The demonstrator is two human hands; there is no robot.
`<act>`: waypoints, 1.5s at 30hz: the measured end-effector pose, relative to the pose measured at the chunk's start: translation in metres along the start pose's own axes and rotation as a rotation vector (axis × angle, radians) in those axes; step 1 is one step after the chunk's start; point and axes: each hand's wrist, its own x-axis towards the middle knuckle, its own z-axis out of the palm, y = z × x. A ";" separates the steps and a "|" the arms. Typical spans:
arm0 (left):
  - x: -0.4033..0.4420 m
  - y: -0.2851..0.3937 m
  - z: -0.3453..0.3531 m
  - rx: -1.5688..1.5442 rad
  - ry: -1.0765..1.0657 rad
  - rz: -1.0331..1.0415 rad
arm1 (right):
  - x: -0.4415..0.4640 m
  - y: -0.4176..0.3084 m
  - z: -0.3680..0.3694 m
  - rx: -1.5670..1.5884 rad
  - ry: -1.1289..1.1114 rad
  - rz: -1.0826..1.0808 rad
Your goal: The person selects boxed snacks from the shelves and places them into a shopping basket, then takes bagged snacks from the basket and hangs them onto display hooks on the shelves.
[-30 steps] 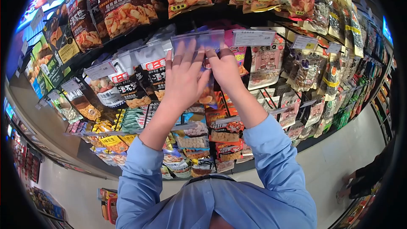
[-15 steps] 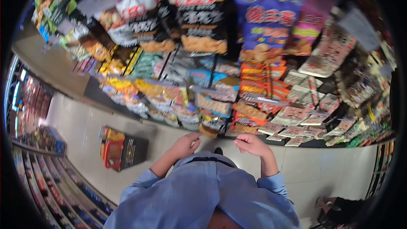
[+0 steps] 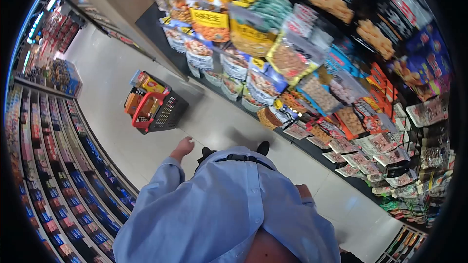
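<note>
My left hand (image 3: 183, 147) hangs low beside my left hip, its fingers loosely stretched and nothing visible in it. Closest to it on the floor stands a dark shopping basket (image 3: 171, 112) with a red handle (image 3: 141, 112). Inside the basket are packaged goods, among them a yellow and red pack (image 3: 153, 85). Down by my right side, my right hand (image 3: 303, 191) shows only in part; its fingers are hidden.
A long display of hanging snack bags (image 3: 273, 44) runs from upper middle to lower right. On the left, tall shelves (image 3: 68, 180) carry rows of small packages. Pale tiled floor (image 3: 107, 92) lies between them. A low rack (image 3: 404, 241) stands at lower right.
My body and view have turned left, so the snack display now slants away to the right. Both hands have dropped from in front of my waist to my sides. The basket appears nearer.
</note>
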 end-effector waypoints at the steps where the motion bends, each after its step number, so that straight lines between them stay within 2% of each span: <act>1: 0.003 0.007 -0.003 -0.027 0.036 0.043 | 0.010 -0.008 0.002 0.007 0.014 0.032; 3: 0.002 0.033 -0.041 0.153 0.047 0.185 | 0.001 -0.054 0.009 0.007 0.104 0.007; 5: 0.014 0.033 -0.083 0.311 0.295 0.317 | -0.011 -0.113 0.027 0.013 0.159 -0.077; 7: 0.031 0.018 -0.138 0.234 0.600 0.420 | -0.007 -0.173 0.059 -0.031 0.172 -0.253; 9: 0.031 0.007 -0.196 0.308 0.809 0.285 | -0.027 -0.238 0.100 -0.134 0.200 -0.407; 12: 0.047 -0.053 -0.225 0.395 0.910 0.022 | -0.080 -0.320 0.166 -0.299 0.140 -0.530; 14: 0.043 -0.058 -0.246 0.268 0.631 -0.058 | -0.110 -0.355 0.198 -0.306 0.037 -0.602; 15: 0.040 -0.058 -0.251 0.203 0.484 -0.098 | -0.134 -0.374 0.208 -0.330 -0.009 -0.546; 19: 0.043 -0.060 -0.241 0.246 0.595 -0.056 | -0.148 -0.410 0.220 -0.386 -0.170 -0.486; 23: 0.046 -0.067 -0.244 0.209 0.608 0.021 | -0.125 -0.457 0.235 -0.219 -0.148 -0.531; 26: 0.050 -0.073 -0.252 0.033 0.580 0.069 | -0.118 -0.515 0.270 -0.166 -0.103 -0.702; 27: 0.052 -0.074 -0.256 -0.045 0.563 0.056 | -0.115 -0.534 0.286 -0.175 -0.057 -0.863; 28: 0.052 -0.074 -0.263 -0.114 0.475 -0.019 | -0.113 -0.554 0.307 -0.177 -0.008 -1.023; 30: 0.059 -0.073 -0.281 -0.249 0.306 -0.163 | -0.140 -0.607 0.350 0.061 -0.035 -1.224; 32: 0.083 -0.100 -0.276 -0.341 0.305 -0.205 | -0.190 -0.664 0.370 -0.113 0.018 -1.306; 34: 0.108 -0.117 -0.276 -0.429 0.315 -0.275 | -0.202 -0.701 0.393 -0.241 -0.028 -1.545; 37: 0.159 -0.167 -0.253 -0.330 0.237 -0.317 | -0.197 -0.731 0.429 -0.281 -0.126 -1.731; 40: 0.203 -0.229 -0.198 -0.273 0.064 -0.388 | -0.182 -0.739 0.448 -0.336 -0.200 -1.694; 42: 0.226 -0.252 -0.179 -0.228 -0.025 -0.430 | -0.170 -0.742 0.459 -0.213 -0.170 -1.692; 45: 0.263 -0.264 -0.149 -0.319 -0.054 -0.341 | -0.161 -0.736 0.471 -0.120 -0.112 -1.681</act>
